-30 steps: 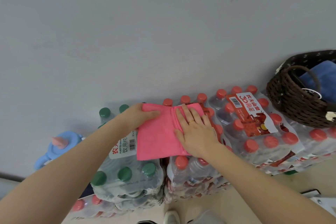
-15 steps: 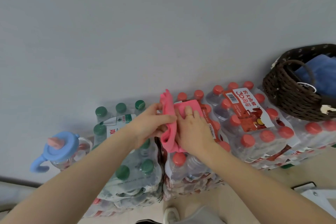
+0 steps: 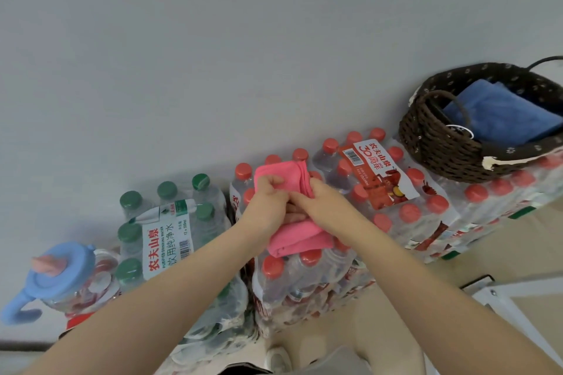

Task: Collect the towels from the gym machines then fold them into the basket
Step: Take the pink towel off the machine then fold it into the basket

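While both hands work at its middle, the pink towel (image 3: 292, 234) lies folded on the red-capped bottle packs (image 3: 307, 271). The left hand (image 3: 268, 201) has its fingers curled on the far fold; the right hand (image 3: 320, 204) pinches the cloth beside it. Folding looks nearly finished. Next it must be carried, kept compact, to the basket (image 3: 441, 143), well apart on the right, beside the blue towel (image 3: 499, 113).

Under the grip sit shrink-wrapped packs of red-capped water bottles (image 3: 405, 207), stretching off to its right. Just left of the grip stands a pack of green-capped bottles (image 3: 170, 228). Further left is a clear jug with a blue lid (image 3: 61, 271). Behind everything rises a plain grey wall (image 3: 243, 55).
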Demonstrator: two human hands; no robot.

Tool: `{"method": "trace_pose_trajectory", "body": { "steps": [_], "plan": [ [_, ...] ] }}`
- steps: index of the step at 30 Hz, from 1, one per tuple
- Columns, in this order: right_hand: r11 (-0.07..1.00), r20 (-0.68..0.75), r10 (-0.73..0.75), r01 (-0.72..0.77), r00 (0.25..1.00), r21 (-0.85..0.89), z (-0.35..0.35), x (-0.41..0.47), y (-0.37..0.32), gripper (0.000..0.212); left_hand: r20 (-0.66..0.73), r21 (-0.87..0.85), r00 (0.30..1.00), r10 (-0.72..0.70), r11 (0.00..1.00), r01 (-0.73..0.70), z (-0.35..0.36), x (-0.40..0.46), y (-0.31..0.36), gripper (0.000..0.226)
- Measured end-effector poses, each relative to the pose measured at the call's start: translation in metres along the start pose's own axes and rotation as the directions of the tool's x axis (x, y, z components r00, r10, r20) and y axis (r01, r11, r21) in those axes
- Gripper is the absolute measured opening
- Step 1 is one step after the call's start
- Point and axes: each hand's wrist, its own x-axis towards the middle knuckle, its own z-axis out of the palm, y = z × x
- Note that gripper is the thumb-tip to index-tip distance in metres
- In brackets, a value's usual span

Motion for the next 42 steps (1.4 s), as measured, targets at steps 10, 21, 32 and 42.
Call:
{"method": "trace_pose_trajectory", "body": {
  "steps": [10, 21, 32, 42],
  "plan": [
    [0.995, -0.199, -0.100, 0.092, 0.975, -0.049, 0.002, -0.014, 0.025, 0.068, 0.475, 0.866, 0.840, 0.262, 0.031, -0.499, -0.022, 0.007, -0.014, 0.098],
    [0.742, 0.153, 0.144, -0.209, 0.978, 0.637, -0.024, -0.010, 0.007, 0.013, 0.598, 0.696, 0.792, 0.126, 0.409, -0.591, -0.039, 0.014, -0.004, 0.137],
    [0.106, 0.335, -0.089, -0.325, 0.938, 0.940, -0.110, -0.024, 0.037, 0.031, 0.684, 0.546, 0.433, 0.587, -0.018, -0.838, 0.030, 0.036, 0.064, 0.046],
    [0.632, -0.183, -0.083, 0.193, 0.980, 0.750, -0.287, -0.050, 0.083, 0.049, 0.769, 0.444, 0.458, 0.447, 0.143, -0.885, 0.167, 0.059, 0.158, 0.045]
  ]
}}
